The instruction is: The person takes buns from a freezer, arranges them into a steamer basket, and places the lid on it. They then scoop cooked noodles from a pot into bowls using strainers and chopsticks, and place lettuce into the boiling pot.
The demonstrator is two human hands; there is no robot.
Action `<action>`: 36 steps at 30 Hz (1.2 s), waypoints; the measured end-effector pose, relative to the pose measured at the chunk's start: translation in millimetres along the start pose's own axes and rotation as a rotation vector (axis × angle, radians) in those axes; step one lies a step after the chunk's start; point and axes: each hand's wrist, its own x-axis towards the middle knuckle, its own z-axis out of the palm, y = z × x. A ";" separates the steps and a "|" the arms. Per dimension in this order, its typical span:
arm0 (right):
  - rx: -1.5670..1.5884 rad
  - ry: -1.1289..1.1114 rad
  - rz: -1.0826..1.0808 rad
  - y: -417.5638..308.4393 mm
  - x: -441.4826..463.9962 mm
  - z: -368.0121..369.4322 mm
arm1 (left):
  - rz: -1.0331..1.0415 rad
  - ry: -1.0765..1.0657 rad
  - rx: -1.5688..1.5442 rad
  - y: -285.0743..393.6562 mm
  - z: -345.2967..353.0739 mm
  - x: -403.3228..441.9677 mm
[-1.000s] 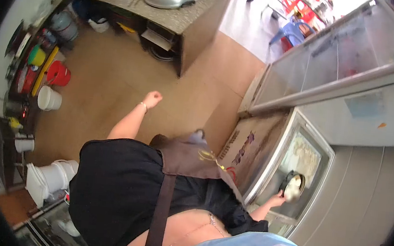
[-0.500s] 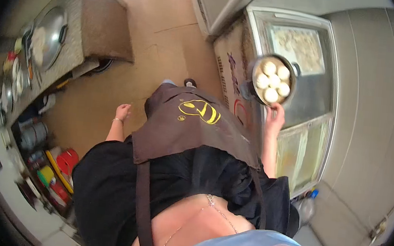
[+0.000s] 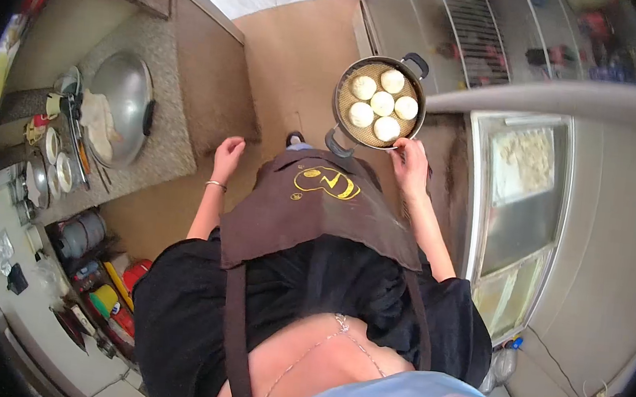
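While the right hand (image 3: 411, 161) grips the near edge of a round pan (image 3: 336, 101), its fingers closed on the rim, the left hand (image 3: 229, 155) hangs near the tabletop (image 3: 166, 149) with its fingers bent, though whether they are fully closed I cannot tell. Six pale buns (image 3: 382, 104) sit on a tan mesh liner (image 3: 380, 73) in the pan, one in the middle and five around it. The pan is above the floor (image 3: 292, 66), just beyond the brown apron (image 3: 269, 224), between the tabletop and a glass-topped freezer (image 3: 519, 241).
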 end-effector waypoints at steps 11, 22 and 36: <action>0.066 -0.064 -0.227 -37.1 287.3 101.1 | 0.574 0.101 0.007 303.2 14.4 247.1; 0.125 -0.209 -0.445 -44.5 626.0 166.5 | 0.200 0.478 -0.050 325.7 -68.6 428.1; 0.170 -0.470 -0.732 -156.9 1013.0 335.0 | 0.121 0.666 -0.208 426.4 -183.1 739.8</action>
